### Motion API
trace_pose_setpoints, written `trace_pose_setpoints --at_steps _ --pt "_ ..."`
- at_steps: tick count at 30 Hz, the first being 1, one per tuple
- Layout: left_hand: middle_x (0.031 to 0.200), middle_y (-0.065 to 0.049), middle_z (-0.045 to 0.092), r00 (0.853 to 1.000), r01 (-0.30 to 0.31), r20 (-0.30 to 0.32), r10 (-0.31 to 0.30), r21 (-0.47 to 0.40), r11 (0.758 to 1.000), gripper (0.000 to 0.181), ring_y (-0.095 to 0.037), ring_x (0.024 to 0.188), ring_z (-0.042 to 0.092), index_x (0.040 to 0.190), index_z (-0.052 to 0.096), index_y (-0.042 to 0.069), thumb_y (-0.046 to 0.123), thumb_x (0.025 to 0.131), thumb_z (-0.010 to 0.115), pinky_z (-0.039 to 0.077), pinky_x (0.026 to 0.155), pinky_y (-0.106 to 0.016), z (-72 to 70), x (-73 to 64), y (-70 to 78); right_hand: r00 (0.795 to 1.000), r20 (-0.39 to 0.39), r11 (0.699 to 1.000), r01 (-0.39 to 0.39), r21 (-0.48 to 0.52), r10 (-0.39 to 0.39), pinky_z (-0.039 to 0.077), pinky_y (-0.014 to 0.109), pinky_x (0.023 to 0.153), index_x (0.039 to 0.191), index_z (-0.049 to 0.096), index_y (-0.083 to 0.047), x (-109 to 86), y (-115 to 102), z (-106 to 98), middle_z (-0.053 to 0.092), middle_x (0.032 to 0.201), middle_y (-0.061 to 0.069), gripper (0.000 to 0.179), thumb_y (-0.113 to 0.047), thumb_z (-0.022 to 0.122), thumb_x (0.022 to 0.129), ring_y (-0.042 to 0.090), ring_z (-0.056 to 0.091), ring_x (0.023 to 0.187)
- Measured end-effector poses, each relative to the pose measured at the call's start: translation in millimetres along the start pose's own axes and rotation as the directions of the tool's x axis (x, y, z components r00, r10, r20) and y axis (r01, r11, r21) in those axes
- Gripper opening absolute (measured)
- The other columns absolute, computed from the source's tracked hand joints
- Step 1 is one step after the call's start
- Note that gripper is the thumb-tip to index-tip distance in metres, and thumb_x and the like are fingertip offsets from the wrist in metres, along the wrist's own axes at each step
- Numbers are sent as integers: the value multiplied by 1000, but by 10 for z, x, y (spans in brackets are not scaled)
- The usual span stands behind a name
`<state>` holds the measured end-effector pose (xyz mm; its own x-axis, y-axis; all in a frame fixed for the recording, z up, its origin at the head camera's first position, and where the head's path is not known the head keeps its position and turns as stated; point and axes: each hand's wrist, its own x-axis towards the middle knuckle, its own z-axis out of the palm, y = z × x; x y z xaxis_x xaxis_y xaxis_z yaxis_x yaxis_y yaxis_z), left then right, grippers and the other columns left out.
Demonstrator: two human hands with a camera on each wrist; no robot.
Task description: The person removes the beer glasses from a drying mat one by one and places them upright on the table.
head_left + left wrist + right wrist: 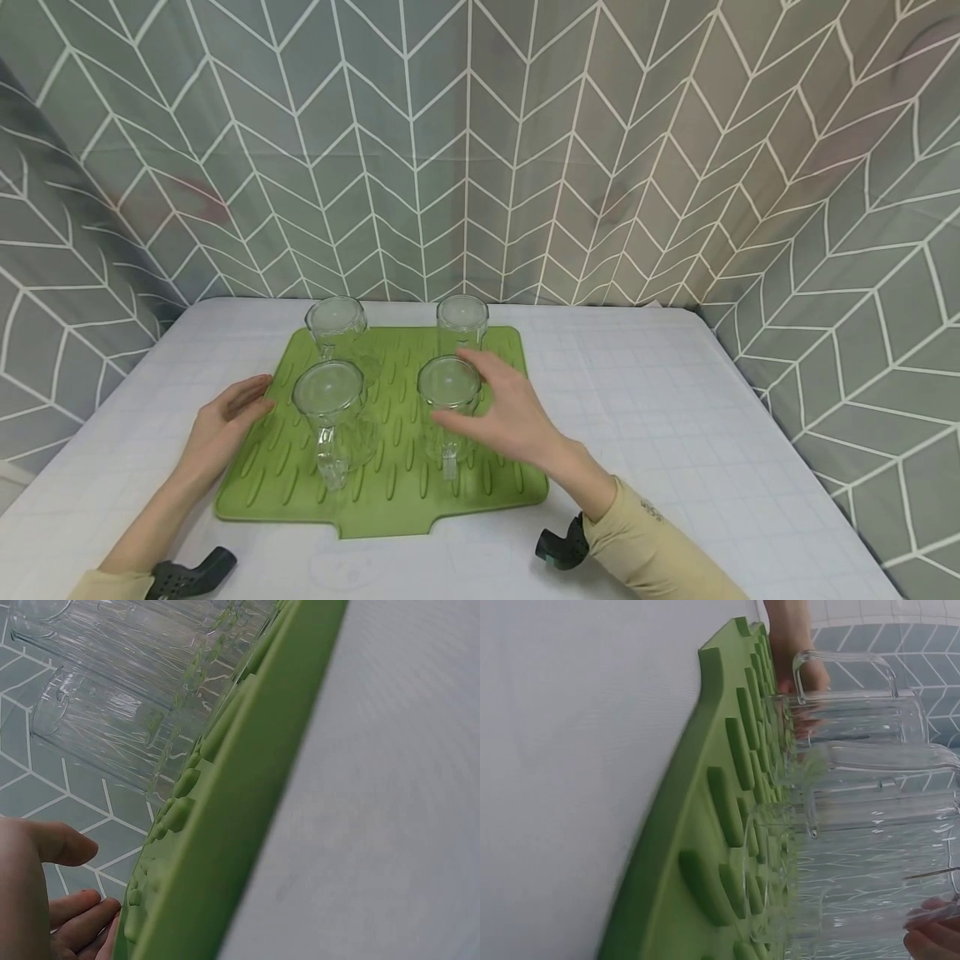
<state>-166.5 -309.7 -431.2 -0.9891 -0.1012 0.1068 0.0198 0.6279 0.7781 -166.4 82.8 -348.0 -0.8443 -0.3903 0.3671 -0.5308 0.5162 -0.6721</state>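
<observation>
My right hand (510,408) is around the upper part of a clear glass mug (450,450), the front right one on a green ribbed drying mat (382,525). The thumb is at the mug's near side and the fingers at its far side; the mug's handle faces me. In the right wrist view, fingertips (934,937) appear at the mug's upper end. My left hand (217,425) lies beside the mat's left edge, fingers loosely bent, holding nothing. The left wrist view shows its fingertips (90,919) right at the mat's edge.
Three more clear glass mugs stand on the mat: front left (330,400), back left (337,321) and back right (462,317). A white cloth (637,392) covers the table. Patterned grey curtains (465,167) hang behind and at the sides.
</observation>
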Motion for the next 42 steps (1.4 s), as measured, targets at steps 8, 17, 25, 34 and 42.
trace_pose_setpoints --at_steps 8,17,25,34,42 --pt "153 -29 39 1000 -10 0 10 7 1000 64 -52 136 38 153 32 -1 37 105 48 36 105 -68 -1 -2 -2 1000 -20 999 15 -30 -16 54 36 86 143 51 -8 -7 -3 47 64 128 5 82 -39 86 76 18 61 106" --pt "153 -28 40 1000 -15 1 15 24 1000 63 -51 135 40 153 33 -1 37 105 48 38 105 -64 -5 -6 10 999 -32 1000 23 -20 -24 52 30 81 141 53 -8 -19 2 59 65 118 2 80 -37 87 75 16 60 99" --pt "153 -29 39 1000 -8 -1 8 19 1000 64 -52 136 39 153 32 -2 37 105 48 37 105 -67 2 -4 9 1000 -14 1000 1 -10 -1 54 30 79 140 53 -9 -26 10 38 65 119 1 78 -37 87 76 15 60 99" --pt "152 -29 39 1000 -12 -8 12 13 1000 63 -52 135 39 153 33 -2 36 105 49 37 105 -67 11 -6 0 1000 -12 1000 2 8 -2 56 31 83 139 54 -10 -43 35 -7 65 123 3 75 -35 87 76 16 63 101" --pt "152 -29 40 1000 -15 -11 15 28 999 62 -52 135 40 152 33 -1 36 105 49 38 105 -66 5 -10 -3 1000 -15 1000 5 31 -4 58 36 90 137 55 -7 -63 55 -51 66 123 5 73 -32 86 76 17 65 106"
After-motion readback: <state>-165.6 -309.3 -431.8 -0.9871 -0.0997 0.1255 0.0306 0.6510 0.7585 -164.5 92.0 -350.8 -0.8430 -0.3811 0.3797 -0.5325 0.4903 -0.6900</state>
